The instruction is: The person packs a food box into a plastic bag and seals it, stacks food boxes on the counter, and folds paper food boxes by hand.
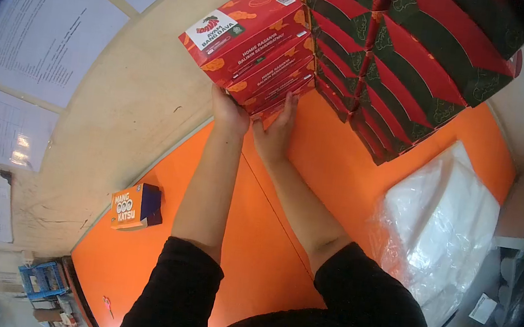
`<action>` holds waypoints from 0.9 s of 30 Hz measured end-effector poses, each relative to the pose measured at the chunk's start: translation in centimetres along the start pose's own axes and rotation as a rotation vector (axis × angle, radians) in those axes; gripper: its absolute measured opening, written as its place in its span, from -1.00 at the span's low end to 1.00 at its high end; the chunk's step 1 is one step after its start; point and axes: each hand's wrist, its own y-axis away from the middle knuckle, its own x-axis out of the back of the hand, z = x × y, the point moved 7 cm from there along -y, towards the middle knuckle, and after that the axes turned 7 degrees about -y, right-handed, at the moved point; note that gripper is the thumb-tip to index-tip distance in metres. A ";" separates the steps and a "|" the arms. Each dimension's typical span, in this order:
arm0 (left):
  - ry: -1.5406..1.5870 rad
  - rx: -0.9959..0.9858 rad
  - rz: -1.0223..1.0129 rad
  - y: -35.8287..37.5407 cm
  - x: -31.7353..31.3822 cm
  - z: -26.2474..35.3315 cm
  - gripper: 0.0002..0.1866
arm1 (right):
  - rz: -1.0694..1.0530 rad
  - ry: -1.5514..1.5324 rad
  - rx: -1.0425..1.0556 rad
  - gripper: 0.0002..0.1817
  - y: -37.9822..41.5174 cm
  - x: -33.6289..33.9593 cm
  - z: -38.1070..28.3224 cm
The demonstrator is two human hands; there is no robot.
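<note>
One stack of red cardboard boxes (259, 21), at least three, near the beige wall (156, 74)
Left hand (231, 113) and right hand (274, 134) touch it; left fingers I cannot tell, right thumb is spread from fingers

Premises: apparently the packing area of a food shop or takeaway business, exact trade name not established. Grounds: food cartons in quantity. A pile of red boxes (259, 44) bears the words "AYAM BANG DAVA"; alongside, tall stacks of red-and-dark-green cartons (409, 64) show repeated printed artwork. A small orange-and-navy box (129, 208), lettered "KATSU", sits on the bright orange counter (259, 247). Toward the right lies a white bundle (441, 210) in clear plastic. Printed sheets (44, 29) are posted on the pale, scuffed wall (135, 84), consistent with a workplace.
</note>
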 end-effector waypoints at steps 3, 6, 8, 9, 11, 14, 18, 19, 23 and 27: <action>-0.094 -0.149 0.062 1.1 0.9 1.3 -0.46 | 0.020 0.071 0.129 -0.26 0.5 0.5 -0.7; -0.392 -0.458 0.176 4.9 0.3 4.7 -0.43 | -0.108 0.104 0.145 -0.51 0.7 -0.2 -0.9; -0.741 -0.595 0.191 9.9 -0.8 6.0 -0.32 | -0.211 0.128 0.107 -0.64 1.3 -0.5 -1.3; -0.851 -0.578 0.065 12.6 -1.4 5.6 -0.26 | -0.225 0.057 0.031 -0.75 1.4 -0.5 -1.0; -1.279 -0.506 -0.117 20.1 0.2 2.8 -0.22 | -0.287 0.055 0.055 -0.86 2.5 -0.5 -0.3; -2.036 -0.245 -0.291 34.9 8.1 -2.0 -0.20 | -0.518 0.172 0.098 -0.90 8.6 3.1 -2.8; -2.337 -0.209 0.237 57.9 22.0 -7.4 -0.31 | -0.685 0.126 0.070 -0.93 18.2 11.5 -8.5; -2.579 -0.502 0.363 61.4 23.6 -9.0 -0.38 | -0.702 0.099 0.076 -0.93 20.5 13.6 -9.8; -2.546 -0.479 0.259 66.2 29.7 -11.4 -0.43 | -0.915 0.098 -0.173 -0.86 28.9 20.7 -13.6; -2.268 -0.011 0.128 67.0 23.2 -6.3 -0.31 | -0.985 0.227 -0.321 -0.78 34.5 28.5 -20.1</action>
